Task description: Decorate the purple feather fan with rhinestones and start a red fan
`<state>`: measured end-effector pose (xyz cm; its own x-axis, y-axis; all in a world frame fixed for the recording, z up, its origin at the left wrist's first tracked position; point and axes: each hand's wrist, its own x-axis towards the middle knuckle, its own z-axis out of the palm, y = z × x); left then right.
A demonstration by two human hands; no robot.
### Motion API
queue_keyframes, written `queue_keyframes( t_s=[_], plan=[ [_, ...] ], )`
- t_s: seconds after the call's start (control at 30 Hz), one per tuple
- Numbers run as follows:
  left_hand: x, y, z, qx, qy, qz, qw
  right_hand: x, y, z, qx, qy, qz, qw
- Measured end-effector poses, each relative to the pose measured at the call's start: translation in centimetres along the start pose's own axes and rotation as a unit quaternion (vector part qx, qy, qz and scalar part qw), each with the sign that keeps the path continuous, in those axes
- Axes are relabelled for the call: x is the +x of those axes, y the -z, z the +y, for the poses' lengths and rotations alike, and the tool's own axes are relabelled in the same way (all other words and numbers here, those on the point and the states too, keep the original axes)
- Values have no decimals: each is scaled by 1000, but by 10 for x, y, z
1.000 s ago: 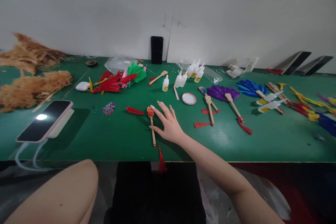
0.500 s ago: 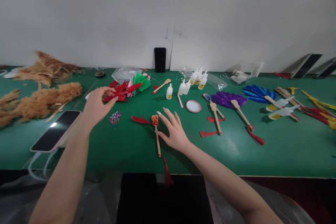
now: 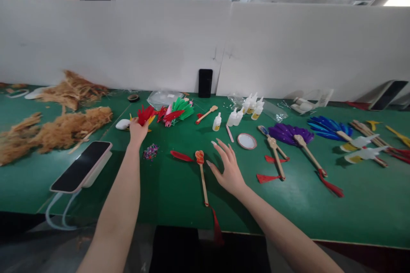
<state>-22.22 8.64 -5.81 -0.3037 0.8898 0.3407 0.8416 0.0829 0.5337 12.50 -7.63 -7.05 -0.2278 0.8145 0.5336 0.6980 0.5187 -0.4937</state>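
Note:
My left hand (image 3: 139, 131) is closed round the base of a bunch of red feathers (image 3: 146, 115), a little above the table. My right hand (image 3: 229, 170) holds nothing, its fingers apart, just right of a wooden stick (image 3: 203, 183) with a rounded, orange-red coated top. One red feather (image 3: 182, 156) lies with its inner end at that top, pointing left. From the stick's lower end a red tassel (image 3: 217, 226) hangs over the table's front edge. Purple and pink glitter bits (image 3: 150, 152) lie in front of my left hand. Green, pink and red feathers (image 3: 181, 109) lie to its right.
Glue bottles (image 3: 253, 106) and a small round dish (image 3: 247, 141) stand beyond my right hand. Purple (image 3: 290, 133) and blue feather fans (image 3: 329, 128) lie to the right. At the left are brown fibres (image 3: 75, 128) and a phone (image 3: 81, 166) with a cable.
My left hand, open before, has closed on red feathers and lifted them from the pile. My right hand has moved off the stick to its right. The camera view has shifted.

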Motion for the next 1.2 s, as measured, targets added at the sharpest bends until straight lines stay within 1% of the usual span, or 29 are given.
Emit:
queue_keyframes(
  t_s=[0.07, 0.13, 0.2, 0.23, 0.27, 0.3, 0.33, 0.37, 0.4, 0.43, 0.47, 0.53, 0.6, 0.7, 0.77, 0.9, 1.03, 1.13, 1.2],
  plan=[
    [1, 3, 0, -77, 4, 65, 995, 1, 2, 1, 4, 3, 13, 1000],
    [1, 8, 6, -143, 6, 117, 983, 3, 6, 1, 15, 7, 32, 999],
    [-1, 14, 21, -226, 2, 133, 965, 10, 14, -3, 42, 6, 51, 998],
    [-5, 18, 31, -275, -3, 123, 954, 16, 18, -6, 63, 0, 60, 996],
    [-9, 21, 43, -410, 3, 91, 908, 23, 22, -11, 89, -11, 63, 994],
    [-16, 24, 56, -530, 6, 25, 848, 31, 26, -16, 120, -27, 65, 990],
    [-23, 27, 69, -608, 9, -44, 792, 41, 29, -22, 155, -46, 70, 984],
    [-31, 29, 83, -659, 16, -111, 744, 51, 32, -28, 193, -61, 61, 977],
    [-40, 30, 96, -689, 28, -176, 703, 62, 32, -34, 229, -76, 51, 969],
    [-49, 30, 107, -704, 43, -222, 673, 72, 31, -39, 262, -92, 42, 960],
    [-58, 30, 118, -711, 52, -256, 653, 81, 29, -43, 300, -115, 33, 947],
    [-73, 28, 133, -716, 55, -309, 624, 96, 20, -46, 397, -172, 31, 901],
    [-84, 24, 142, -711, 53, -351, 606, 103, 8, -44, 425, -191, 31, 884],
    [-91, 20, 147, -698, 52, -397, 594, 101, -8, -33, 448, -216, 41, 867],
    [-92, 18, 148, -693, 56, -402, 595, 96, -15, -25, 460, -230, 48, 856],
    [-93, 15, 147, -694, 59, -390, 602, 89, -21, -18, 476, -243, 63, 843],
    [-95, 10, 145, -692, 66, -402, 596, 88, -25, -24, 481, -230, 45, 845],
    [-99, 5, 143, -681, 82, -409, 602, 86, -30, -28, 472, -217, 35, 854],
    [-102, 3, 143, -680, 80, -408, 604, 83, -33, -29, 459, -210, 28, 863]
  ],
)
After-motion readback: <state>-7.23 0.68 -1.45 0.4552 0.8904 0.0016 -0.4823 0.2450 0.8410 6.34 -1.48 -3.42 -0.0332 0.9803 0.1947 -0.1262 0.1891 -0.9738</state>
